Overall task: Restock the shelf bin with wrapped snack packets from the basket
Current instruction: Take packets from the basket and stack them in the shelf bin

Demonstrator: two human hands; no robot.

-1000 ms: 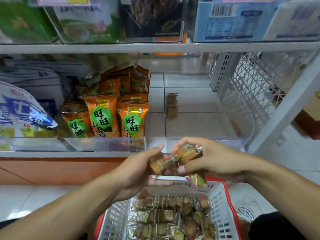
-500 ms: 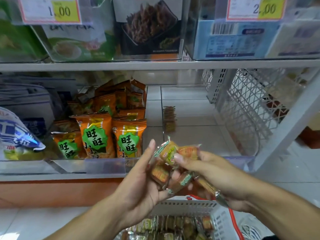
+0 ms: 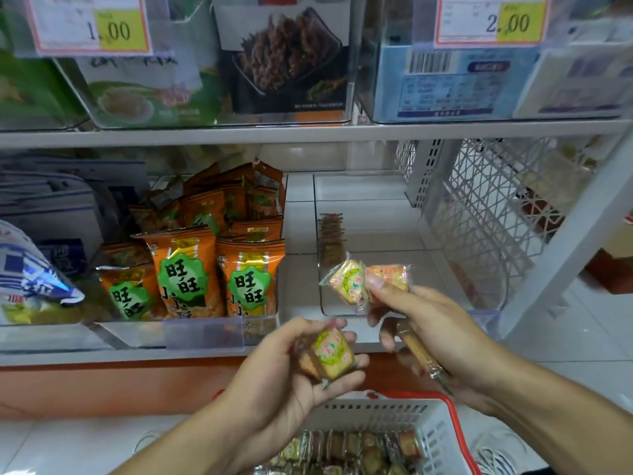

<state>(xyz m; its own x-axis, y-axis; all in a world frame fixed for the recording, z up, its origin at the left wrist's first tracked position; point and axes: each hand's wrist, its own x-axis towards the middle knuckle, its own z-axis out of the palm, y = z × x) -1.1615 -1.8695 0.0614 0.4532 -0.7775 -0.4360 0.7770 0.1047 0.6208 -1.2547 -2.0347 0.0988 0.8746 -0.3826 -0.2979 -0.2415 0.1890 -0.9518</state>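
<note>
My left hand (image 3: 291, 368) holds wrapped snack packets (image 3: 330, 351) with yellow-green labels in its curled fingers, above the basket. My right hand (image 3: 428, 323) pinches two more packets (image 3: 356, 281) between thumb and fingers, raised in front of the clear shelf bin (image 3: 394, 303), and grips another packet (image 3: 421, 354) in its lower fingers. The bin holds only a short row of packets (image 3: 331, 234) along its left wall. The white basket (image 3: 380, 418) with a red rim sits below, filled with several wrapped packets (image 3: 346, 450).
Orange snack bags (image 3: 191, 269) fill the clear bin to the left. A white lattice shelf side (image 3: 486, 221) and a white upright (image 3: 561, 241) bound the bin on the right. The upper shelf (image 3: 308, 133) carries boxed goods and price tags.
The hands have come apart: my left hand dropped with some packets, my right hand rose toward the bin with the others. The view has tilted upward, showing less of the basket.
</note>
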